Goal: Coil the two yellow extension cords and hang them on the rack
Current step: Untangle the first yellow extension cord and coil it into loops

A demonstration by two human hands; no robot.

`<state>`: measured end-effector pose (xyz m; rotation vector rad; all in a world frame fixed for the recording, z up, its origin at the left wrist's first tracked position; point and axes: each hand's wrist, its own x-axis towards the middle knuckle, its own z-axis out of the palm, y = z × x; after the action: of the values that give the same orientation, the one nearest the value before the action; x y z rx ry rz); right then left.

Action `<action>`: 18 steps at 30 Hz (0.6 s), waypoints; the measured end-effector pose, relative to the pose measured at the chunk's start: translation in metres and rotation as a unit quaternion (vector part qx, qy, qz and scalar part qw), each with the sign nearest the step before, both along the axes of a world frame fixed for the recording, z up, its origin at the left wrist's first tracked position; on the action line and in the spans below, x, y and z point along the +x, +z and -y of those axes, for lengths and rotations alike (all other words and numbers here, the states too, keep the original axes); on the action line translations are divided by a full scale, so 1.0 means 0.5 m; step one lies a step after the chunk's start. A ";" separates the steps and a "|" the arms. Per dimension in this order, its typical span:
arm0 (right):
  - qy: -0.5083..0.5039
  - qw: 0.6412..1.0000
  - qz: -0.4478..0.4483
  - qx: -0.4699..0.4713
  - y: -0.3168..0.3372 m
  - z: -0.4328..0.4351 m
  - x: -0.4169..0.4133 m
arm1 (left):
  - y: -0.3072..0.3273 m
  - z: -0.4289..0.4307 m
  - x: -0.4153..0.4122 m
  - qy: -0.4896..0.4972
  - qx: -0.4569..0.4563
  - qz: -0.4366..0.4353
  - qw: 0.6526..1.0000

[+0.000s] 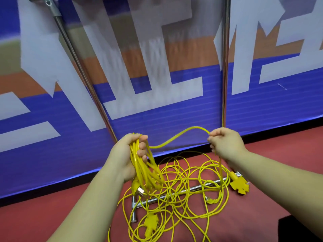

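Fingers [141,151] of left hand [123,154] curl tight round bundle [139,165] of yellow cord loops hanging down, palm turned inward, forearm angled up. Right hand [227,144] level with it, pinching single strand [197,127] that arcs over from bundle. Remaining cords [167,189] tangled on red floor [52,215] over rack base [134,212], socket block [240,185] at right.
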<state>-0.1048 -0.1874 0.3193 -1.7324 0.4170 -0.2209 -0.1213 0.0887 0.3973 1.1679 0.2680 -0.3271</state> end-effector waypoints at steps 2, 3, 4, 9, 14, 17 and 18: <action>0.053 0.974 -0.023 -0.217 -0.025 0.014 0.000 | 0.009 -0.005 -0.003 -0.018 -0.043 0.032 0.998; 0.099 0.948 -0.023 -0.300 -0.032 0.015 -0.003 | 0.013 -0.005 -0.005 -0.021 -0.063 0.048 0.997; 0.155 0.922 -0.018 -0.354 -0.037 0.013 -0.007 | 0.016 -0.002 -0.005 -0.020 -0.079 0.063 0.995; 0.398 0.782 0.017 -0.479 0.009 -0.019 -0.056 | 0.022 0.007 -0.005 0.007 -0.092 0.113 0.989; 0.462 0.754 0.067 -0.462 0.085 -0.026 -0.107 | 0.004 0.022 0.003 0.012 -0.068 0.105 0.992; 0.478 0.767 0.091 -0.418 0.128 -0.024 -0.129 | -0.006 0.036 0.004 0.011 -0.045 0.098 0.994; 0.481 0.773 0.098 -0.402 0.139 -0.022 -0.134 | -0.010 0.042 0.004 0.009 -0.036 0.093 0.995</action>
<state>-0.1719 -0.1763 0.3889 -2.4927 -0.8802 0.2146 -0.1193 0.0680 0.3922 1.1165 0.1043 -0.2085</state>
